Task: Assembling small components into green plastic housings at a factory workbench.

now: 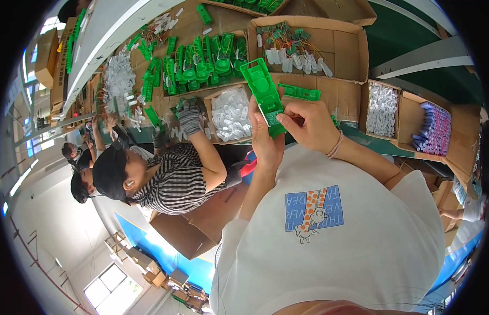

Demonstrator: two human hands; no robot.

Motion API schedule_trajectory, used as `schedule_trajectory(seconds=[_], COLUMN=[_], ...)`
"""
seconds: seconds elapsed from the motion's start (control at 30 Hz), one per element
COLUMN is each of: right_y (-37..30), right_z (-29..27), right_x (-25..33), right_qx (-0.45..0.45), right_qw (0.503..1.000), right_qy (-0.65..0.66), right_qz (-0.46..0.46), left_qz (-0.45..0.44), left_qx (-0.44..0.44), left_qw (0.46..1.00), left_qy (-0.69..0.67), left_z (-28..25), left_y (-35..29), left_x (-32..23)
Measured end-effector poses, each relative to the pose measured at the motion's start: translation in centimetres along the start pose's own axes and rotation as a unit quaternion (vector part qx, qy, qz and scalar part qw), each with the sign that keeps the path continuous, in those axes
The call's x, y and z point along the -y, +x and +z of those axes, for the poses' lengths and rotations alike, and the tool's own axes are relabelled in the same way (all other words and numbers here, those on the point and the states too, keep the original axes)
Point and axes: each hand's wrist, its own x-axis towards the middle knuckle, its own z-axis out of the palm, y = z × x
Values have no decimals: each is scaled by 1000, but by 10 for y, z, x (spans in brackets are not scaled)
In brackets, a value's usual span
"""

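Observation:
My left hand (266, 144) is closed round the lower end of a long green plastic housing (261, 84), held up over the near edge of the bench. A small green circuit board (273, 117) sits in the lower part of this housing. My right hand (311, 123) is closed, its thumb pressing on the circuit board and its other fingers curled by the housing's side. Just behind my hands, another green housing (302, 92) lies on the cardboard. Beyond it stands a cardboard box (349, 52) with wired circuit boards (286, 39) and white plastic pieces (299, 60).
To the left, a co-worker in a striped shirt (173, 181) reaches a gloved hand (190, 118) toward the bench. A box of clear plastic parts (231, 113) lies between us; many green housings (202, 63) stand behind. Rightward are boxes of clear pieces (382, 110) and purple-wrapped cylinders (433, 128).

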Motion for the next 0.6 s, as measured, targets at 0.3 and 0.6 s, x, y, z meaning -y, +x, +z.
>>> schedule_trajectory(seconds=[0.3,0.6], right_y=[0,-2], right_z=[-2,-8], right_x=[-20,-29], right_qx=[29,87], right_qw=[999,995], right_qy=[-28,-36], right_qz=[37,14], left_qz=[81,94], left_qx=[-85,-63], left_qw=[980,962], left_qy=[158,249], left_z=[-23,-18], left_y=[1,-1], left_x=[22,23])
